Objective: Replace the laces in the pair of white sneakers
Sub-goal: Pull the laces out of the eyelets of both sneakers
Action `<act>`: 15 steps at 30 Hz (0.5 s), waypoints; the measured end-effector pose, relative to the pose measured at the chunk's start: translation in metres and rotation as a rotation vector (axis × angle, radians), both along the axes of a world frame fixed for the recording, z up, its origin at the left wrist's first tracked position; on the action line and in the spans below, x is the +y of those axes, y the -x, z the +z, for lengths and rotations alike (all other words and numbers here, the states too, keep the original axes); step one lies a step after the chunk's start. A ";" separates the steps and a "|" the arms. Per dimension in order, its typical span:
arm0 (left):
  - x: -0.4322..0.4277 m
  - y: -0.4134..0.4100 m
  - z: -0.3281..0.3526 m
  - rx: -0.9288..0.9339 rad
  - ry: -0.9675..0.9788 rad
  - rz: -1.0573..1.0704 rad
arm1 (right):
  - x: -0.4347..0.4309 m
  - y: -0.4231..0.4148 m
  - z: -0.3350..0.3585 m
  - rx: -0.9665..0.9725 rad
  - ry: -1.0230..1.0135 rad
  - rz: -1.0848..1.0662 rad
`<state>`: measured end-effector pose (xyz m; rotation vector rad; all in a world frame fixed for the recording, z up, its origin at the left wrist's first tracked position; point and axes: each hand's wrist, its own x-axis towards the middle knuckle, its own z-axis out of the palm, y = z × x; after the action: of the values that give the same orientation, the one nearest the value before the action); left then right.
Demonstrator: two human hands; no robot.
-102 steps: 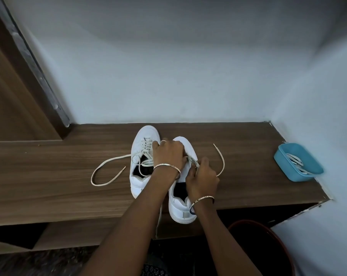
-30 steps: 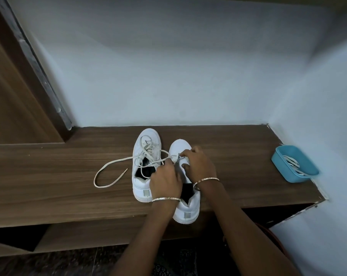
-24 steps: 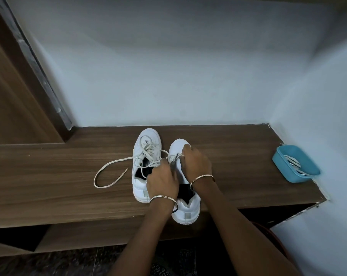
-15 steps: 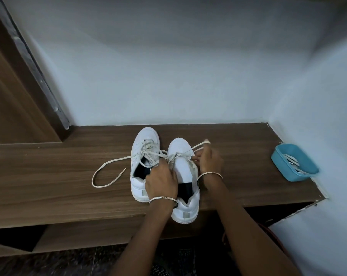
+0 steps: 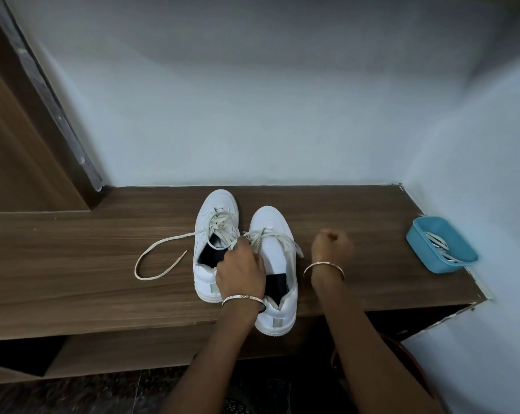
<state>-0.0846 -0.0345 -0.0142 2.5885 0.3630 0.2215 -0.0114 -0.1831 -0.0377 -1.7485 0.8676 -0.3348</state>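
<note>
Two white sneakers stand side by side, toes to the wall, near the front edge of a wooden shelf (image 5: 73, 264), both with old off-white laces only partly undone. The right sneaker (image 5: 275, 264) keeps its lace (image 5: 278, 239) through the upper eyelets near the toe, with its tongue bared and the lower eyelets seemingly free. The left sneaker (image 5: 214, 234) is laced loosely, one long end (image 5: 160, 258) trailing in a loop across the wood to the left.

The left hand (image 5: 241, 268) rests over the gap between the shoes, fingers closed on lace strands at the right sneaker's throat. The right hand (image 5: 330, 245) hovers just right of that shoe, curled into a loose fist (whether it pinches a lace end cannot be told, as motion blurs it).

A blue tray (image 5: 441, 245) near the shelf's right end, well apart from the shoes, holds white laces, apparently the replacements, untouched. By this reading the job sits early: unlacing of the right shoe is under way, the left shoe waits, and all relacing remains.

Half a second earlier the right hand was drawing a taut lace end outward by the shoe's toe; now it has swung clear to the right, and a slack end droops at the shoe's right side.
</note>
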 end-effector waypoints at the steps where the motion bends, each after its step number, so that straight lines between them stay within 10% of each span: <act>1: 0.000 0.000 0.000 0.001 -0.002 0.002 | 0.009 0.005 0.007 -0.103 0.129 0.100; 4: 0.001 -0.001 -0.001 -0.001 -0.010 -0.006 | 0.033 0.011 0.027 -0.252 0.570 0.549; 9: 0.001 0.001 0.001 -0.007 0.011 0.007 | 0.060 0.006 0.037 0.104 1.154 0.852; 15: 0.003 0.002 0.002 0.018 0.006 -0.004 | 0.038 0.008 0.043 0.012 0.819 0.674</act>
<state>-0.0867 -0.0319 -0.0122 2.5861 0.3650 0.1959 -0.0198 -0.1451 0.0050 -2.6697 0.0730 -0.2328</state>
